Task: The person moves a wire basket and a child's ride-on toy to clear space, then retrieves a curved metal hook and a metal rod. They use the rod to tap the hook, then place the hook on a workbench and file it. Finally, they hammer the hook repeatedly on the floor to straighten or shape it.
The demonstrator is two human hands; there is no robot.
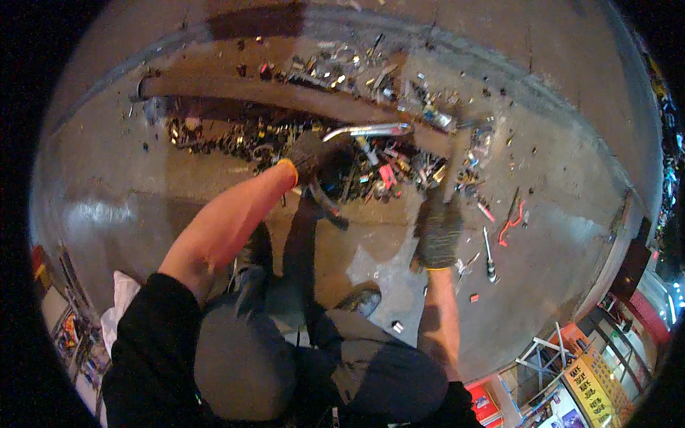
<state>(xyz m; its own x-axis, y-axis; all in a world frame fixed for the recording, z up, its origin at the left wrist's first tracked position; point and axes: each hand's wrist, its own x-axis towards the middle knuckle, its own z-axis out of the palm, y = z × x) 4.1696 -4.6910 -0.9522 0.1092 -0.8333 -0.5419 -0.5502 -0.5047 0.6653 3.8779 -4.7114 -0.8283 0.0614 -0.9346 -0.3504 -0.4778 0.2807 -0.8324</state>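
My left hand [308,155], in a dark glove with an orange cuff, is closed at the left end of a bent chrome piece [371,130]. That piece looks like a spout or handle and lies along the near edge of a rusty steel beam [264,93]. Most of my left fingers are hidden in shadow. To the right, my gloved right hand [437,232] is wrapped round what looks like a hammer [449,175]. It points away from me toward the beam's right end, and its head is hard to make out.
Scrap metal bits [235,139] lie heaped along both sides of the beam. A screwdriver [489,257] and a bent red piece [511,225] lie on the floor at right. My shoe [362,301] is near the middle. Boxes [596,385] and a folding frame [546,357] stand at lower right.
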